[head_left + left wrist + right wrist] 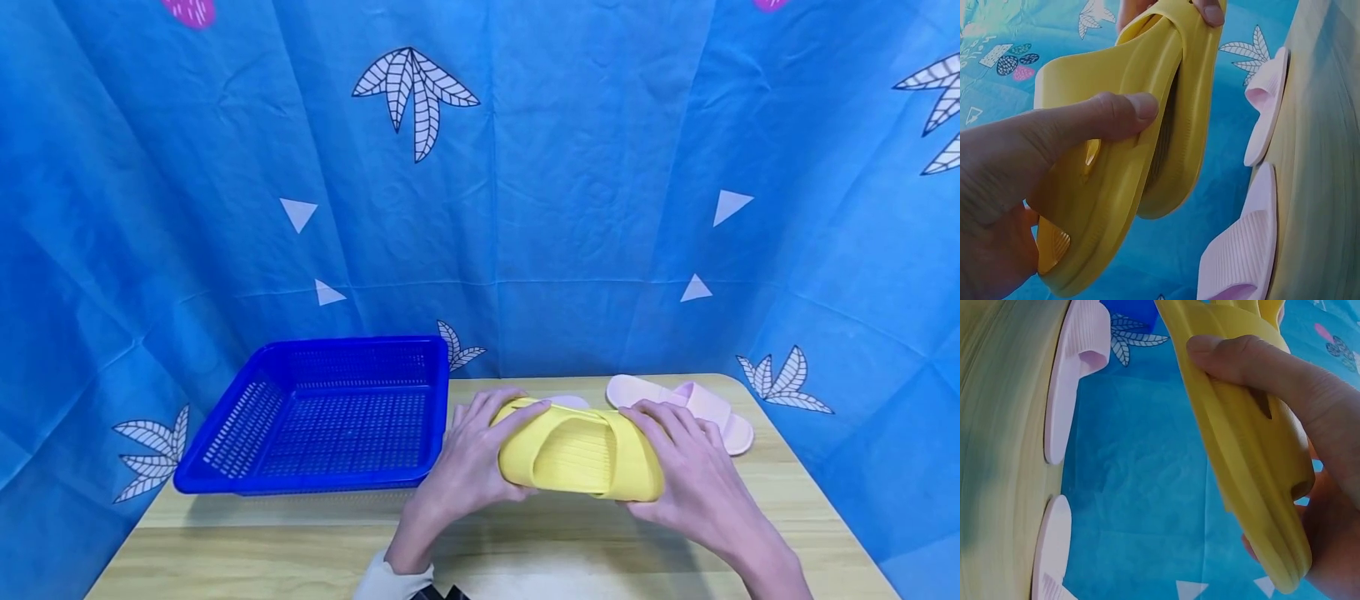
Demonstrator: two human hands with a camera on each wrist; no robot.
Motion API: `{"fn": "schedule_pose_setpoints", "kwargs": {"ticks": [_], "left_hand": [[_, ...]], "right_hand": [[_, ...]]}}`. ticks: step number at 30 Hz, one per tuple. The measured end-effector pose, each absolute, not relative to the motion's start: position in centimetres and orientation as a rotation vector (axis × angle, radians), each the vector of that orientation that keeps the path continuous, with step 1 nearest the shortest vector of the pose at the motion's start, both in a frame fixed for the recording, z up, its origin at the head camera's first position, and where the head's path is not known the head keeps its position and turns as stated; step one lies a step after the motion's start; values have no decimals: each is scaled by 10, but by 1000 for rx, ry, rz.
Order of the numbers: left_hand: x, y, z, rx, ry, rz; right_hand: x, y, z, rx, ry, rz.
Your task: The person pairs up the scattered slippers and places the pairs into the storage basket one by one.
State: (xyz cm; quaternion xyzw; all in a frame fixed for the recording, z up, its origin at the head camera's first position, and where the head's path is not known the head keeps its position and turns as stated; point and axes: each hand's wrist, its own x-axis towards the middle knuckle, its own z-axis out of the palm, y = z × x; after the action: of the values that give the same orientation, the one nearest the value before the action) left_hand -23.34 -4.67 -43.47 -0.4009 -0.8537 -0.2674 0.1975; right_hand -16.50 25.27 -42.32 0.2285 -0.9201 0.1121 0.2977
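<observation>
A pair of yellow slippers point(573, 454) is held up over the table, fitted together one against the other. My left hand point(468, 458) grips the left end, with its thumb along the side of the near yellow slipper point(1129, 162) in the left wrist view. At the other end my right hand point(697, 479) grips the pair, its thumb pressed on the sole edge of a yellow slipper point(1247, 469) in the right wrist view. A narrow gap shows between the two soles in the left wrist view.
One light pink slipper point(708, 406) lies at the table's back right. A second pink slipper point(1244, 250) is mostly hidden behind the yellow pair in the head view. To the left stands a blue plastic basket point(442, 408) on the wooden table point(300, 550). A blue patterned curtain point(570, 208) hangs behind.
</observation>
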Motion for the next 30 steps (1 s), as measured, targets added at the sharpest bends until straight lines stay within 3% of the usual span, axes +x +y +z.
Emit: {"fn": "schedule_pose_setpoints", "kwargs": {"ticks": [30], "left_hand": [[-227, -48, -428, -1179, -2322, -760]], "right_hand": [[-168, 230, -429, 664, -2360, 396]]}}
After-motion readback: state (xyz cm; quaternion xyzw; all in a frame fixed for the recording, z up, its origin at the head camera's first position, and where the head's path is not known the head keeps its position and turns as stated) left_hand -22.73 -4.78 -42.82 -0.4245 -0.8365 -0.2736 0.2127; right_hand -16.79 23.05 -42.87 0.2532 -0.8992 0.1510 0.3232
